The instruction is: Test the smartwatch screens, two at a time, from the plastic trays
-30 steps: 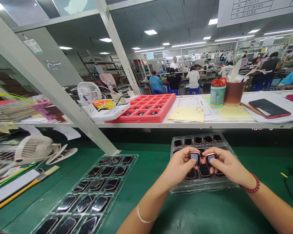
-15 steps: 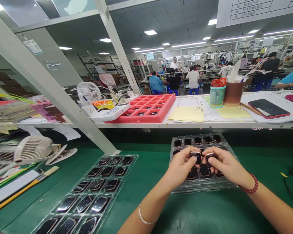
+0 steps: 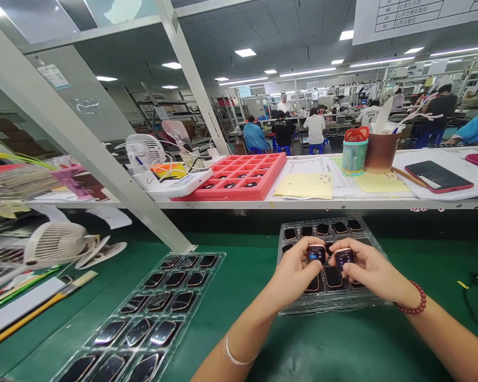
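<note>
My left hand [image 3: 297, 268] is closed on a smartwatch [image 3: 316, 253] by its edges, its screen lit with small icons. A second smartwatch [image 3: 344, 257], also lit, is gripped in my right hand [image 3: 368, 265], the thumb at the lower part of its screen. The two watches are held side by side, slightly apart, above a stack of clear plastic trays [image 3: 302, 307]. Dark-screened watches fill the top tray's pockets, such as the watch [image 3: 333, 277] below my hands; others are partly hidden by my hands.
Another clear tray [image 3: 219, 265] of watches lies left on the green table [image 3: 231, 297]. Farther left are a small white fan [image 3: 58, 243] and a brush [image 3: 40, 307]. A shelf [image 3: 302, 204] across the back holds a red foam tray [image 3: 223, 196], papers, cups and a phone [image 3: 439, 176].
Both watch screens have lit up with icons; they looked mostly dark before. My thumbs have shifted lower on the watches, showing more of the screens.
</note>
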`<state>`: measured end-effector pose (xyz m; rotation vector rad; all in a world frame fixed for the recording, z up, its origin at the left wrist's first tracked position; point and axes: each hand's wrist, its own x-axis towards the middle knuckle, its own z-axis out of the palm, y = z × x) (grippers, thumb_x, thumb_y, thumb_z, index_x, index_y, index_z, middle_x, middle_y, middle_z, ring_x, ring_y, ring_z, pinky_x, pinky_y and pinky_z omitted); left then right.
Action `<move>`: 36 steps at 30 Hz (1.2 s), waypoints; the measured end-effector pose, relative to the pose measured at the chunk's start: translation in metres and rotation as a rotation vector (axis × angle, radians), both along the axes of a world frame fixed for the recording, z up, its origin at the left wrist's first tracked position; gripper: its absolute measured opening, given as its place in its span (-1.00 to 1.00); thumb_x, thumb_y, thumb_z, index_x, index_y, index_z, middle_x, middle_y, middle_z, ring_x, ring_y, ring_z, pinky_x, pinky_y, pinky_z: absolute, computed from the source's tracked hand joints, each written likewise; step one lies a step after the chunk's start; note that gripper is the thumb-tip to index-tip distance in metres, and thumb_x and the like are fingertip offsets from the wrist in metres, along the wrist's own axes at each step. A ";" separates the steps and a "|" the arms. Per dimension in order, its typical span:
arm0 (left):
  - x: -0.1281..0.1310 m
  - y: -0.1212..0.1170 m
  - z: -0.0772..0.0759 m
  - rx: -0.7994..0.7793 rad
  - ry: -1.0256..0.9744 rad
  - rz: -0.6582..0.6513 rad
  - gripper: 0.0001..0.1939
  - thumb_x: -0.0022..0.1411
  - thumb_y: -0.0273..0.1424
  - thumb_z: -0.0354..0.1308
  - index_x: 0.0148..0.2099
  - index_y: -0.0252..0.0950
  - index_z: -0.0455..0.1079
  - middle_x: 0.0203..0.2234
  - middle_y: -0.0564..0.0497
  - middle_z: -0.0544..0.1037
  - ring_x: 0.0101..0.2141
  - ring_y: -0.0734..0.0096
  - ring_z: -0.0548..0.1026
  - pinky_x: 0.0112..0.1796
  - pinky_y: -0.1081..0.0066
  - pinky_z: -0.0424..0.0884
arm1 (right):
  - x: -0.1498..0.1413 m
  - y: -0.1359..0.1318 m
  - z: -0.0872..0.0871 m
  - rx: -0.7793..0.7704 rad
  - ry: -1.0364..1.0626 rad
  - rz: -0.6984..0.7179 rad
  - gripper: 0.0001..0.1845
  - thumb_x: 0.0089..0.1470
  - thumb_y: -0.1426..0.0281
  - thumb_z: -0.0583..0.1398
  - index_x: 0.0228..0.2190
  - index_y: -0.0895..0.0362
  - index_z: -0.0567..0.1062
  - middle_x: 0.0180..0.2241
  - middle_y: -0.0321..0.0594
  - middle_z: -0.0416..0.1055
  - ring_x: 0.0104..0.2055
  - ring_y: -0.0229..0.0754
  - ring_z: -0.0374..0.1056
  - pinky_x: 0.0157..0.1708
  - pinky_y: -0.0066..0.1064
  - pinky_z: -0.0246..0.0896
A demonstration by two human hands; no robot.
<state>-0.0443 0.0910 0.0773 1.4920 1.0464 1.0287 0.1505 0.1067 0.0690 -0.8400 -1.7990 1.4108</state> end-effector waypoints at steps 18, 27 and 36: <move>-0.001 -0.001 0.004 -0.037 -0.092 -0.027 -0.52 0.06 -0.43 0.17 0.06 -0.28 0.23 -0.29 -0.03 0.49 -0.32 0.43 0.46 -0.29 0.46 0.35 | 0.000 0.001 -0.002 -0.097 0.102 0.053 -0.66 0.11 0.40 0.13 -0.04 0.10 0.34 -0.24 -0.20 0.39 -0.39 -0.30 0.34 -0.43 -0.48 0.31; -0.003 0.000 0.002 -0.021 -0.022 -0.030 -0.69 0.17 -0.41 0.04 -0.01 -0.31 0.30 -0.26 -0.06 0.48 -0.31 0.39 0.47 -0.39 0.49 0.35 | 0.001 0.002 -0.004 -0.075 0.137 0.041 -0.72 0.20 0.33 0.01 -0.09 0.14 0.36 -0.24 -0.14 0.41 -0.43 -0.31 0.35 -0.50 -0.48 0.27; 0.000 -0.002 0.006 -0.010 -0.027 -0.008 -0.53 0.07 -0.55 0.05 0.08 -0.32 0.22 -0.24 -0.06 0.46 -0.25 0.38 0.43 -0.23 0.39 0.40 | 0.000 -0.002 0.002 -0.031 0.086 0.030 -0.64 0.07 0.52 0.10 -0.06 0.08 0.32 -0.17 -0.19 0.37 -0.32 -0.30 0.35 -0.40 -0.49 0.30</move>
